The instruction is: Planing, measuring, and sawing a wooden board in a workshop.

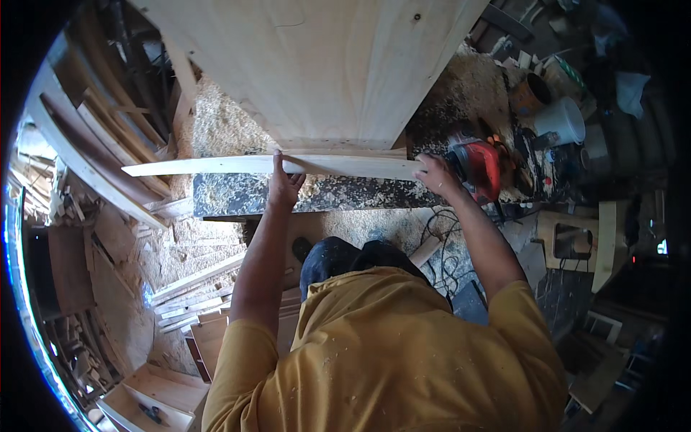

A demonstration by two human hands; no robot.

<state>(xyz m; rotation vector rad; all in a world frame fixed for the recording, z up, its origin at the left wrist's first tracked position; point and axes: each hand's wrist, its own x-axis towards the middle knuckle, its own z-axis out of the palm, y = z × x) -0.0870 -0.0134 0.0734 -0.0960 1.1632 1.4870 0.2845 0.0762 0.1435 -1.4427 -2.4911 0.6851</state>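
1. Currently, your left hand pinches the long, narrow, pale wooden strip, thumb laid across its face and fingers at its near edge.
2. Your right hand is at the strip's right end, fingers bent; whether they grip it cannot be told.
3. The strip lies crosswise at the near edge of the broad, pale wooden panel, over the dark, shavings-strewn workbench; its left end projects past the bench.
4. A red-bodied power tool sits just to the right of your right hand.
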